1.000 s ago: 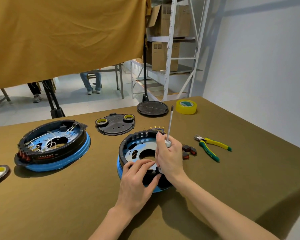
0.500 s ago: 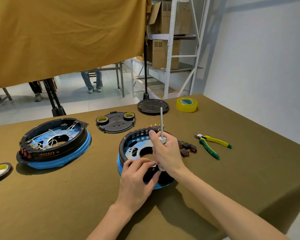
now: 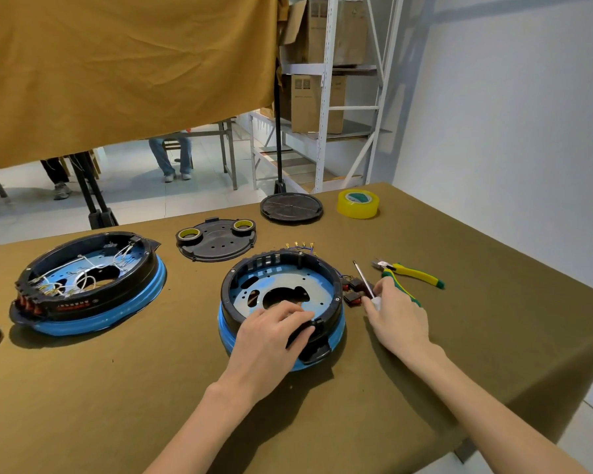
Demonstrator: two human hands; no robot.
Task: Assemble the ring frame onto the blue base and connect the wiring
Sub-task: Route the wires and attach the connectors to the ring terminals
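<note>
We see the black ring frame [image 3: 281, 268] seated on the blue base [image 3: 336, 340], approx. centre of the olive tabletop [image 3: 151, 388]. Left hand [image 3: 271, 333] rests over the near rim of the ring frame, fingers curled across the edge and reaching into the metal plate [image 3: 315, 285] inside; whether it actually grips the rim we cannot tell. Right hand [image 3: 396, 316] sits just right of the assy., pinching a screwdriver [image 3: 363, 282] low on the tabletop, shaft tilted up and away. Small black and red switches [image 3: 353, 292] lie beside the base, touching or nearly touching the screwdriver shaft. Blue wires w/ gold terminals [image 3: 300, 246] stick up behind the far rim. Yellow/green pliers [image 3: 415, 273] lie just beyond the right hand. A second, wired assy. [image 3: 86, 285] sits well to the left; a black cover plate [image 3: 220, 242] carrying two tape rolls lies behind, and a yellow tape roll [image 3: 357, 203] near the far edge.
</note>
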